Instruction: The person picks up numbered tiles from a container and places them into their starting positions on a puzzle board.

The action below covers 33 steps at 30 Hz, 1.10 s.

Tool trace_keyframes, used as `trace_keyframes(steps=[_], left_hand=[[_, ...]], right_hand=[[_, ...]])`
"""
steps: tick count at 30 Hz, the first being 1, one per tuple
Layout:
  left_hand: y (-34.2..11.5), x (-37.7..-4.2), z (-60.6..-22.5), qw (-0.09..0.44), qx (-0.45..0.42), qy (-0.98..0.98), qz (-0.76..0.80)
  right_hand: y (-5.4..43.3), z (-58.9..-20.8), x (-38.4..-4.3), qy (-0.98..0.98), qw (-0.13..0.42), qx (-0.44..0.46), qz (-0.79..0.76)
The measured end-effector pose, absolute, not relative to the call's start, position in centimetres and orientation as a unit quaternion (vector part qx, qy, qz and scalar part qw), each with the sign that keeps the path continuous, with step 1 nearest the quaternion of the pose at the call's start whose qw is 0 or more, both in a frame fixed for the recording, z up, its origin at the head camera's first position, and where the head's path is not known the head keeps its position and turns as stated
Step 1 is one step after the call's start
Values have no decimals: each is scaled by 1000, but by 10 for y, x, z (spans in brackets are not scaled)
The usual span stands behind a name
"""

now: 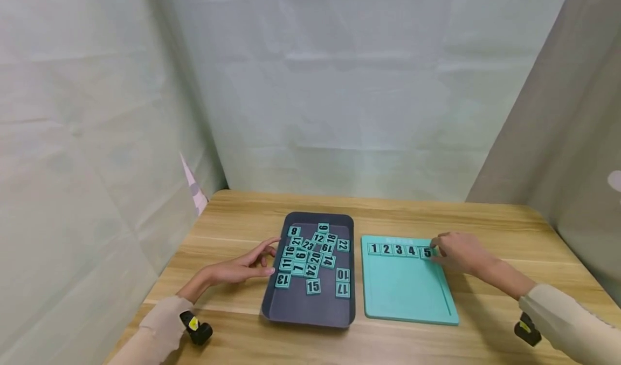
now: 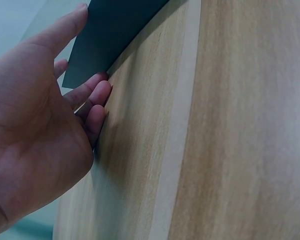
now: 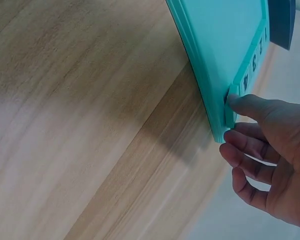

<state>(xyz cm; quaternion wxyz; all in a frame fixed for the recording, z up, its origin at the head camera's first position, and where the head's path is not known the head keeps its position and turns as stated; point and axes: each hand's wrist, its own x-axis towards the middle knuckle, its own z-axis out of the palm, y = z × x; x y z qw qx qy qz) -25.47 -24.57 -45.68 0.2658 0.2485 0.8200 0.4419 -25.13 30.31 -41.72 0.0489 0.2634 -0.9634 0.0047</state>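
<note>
My right hand pinches the teal number 5 tile between thumb and fingers at the top right corner of a teal board. In the right wrist view the thumb lies on this tile, which sits slightly tilted. Tiles 1 to 4 stand in a row along the board's upper edge, left of it. My left hand is beside a dark grey tray, its relaxed fingers and thumb at the tray's left wall. Several loose number tiles lie inside that tray, turned various ways.
Tray and board stand side by side on a wooden table, a narrow gap between them. Pale cloth hangs behind the table and along its sides. Each wrist wears a small black camera.
</note>
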Motion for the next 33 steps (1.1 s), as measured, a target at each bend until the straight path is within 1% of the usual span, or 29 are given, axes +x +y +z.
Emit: trace_keyframes(steps=[15, 19, 22, 25, 27, 30, 33], left_hand=[[-244, -255, -456, 267, 240, 823, 441], [-245, -255, -456, 266, 240, 824, 438], [-245, -255, -456, 264, 241, 825, 437], [-246, -255, -456, 263, 241, 825, 438], [-246, -254, -456, 263, 241, 824, 440], [-246, -254, -455, 264, 242, 822, 442], [-245, -254, -455, 263, 244, 821, 444]], right_hand=[[303, -420, -260, -966, 33, 256, 20], [299, -415, -262, -965, 17, 262, 8], [291, -405, -267, -961, 2, 277, 3], [272, -389, -275, -953, -8, 303, 11], [252, -379, -279, -947, -3, 320, 10], [213, -368, -281, -940, 12, 342, 4], [170, -365, -283, -931, 18, 365, 1]])
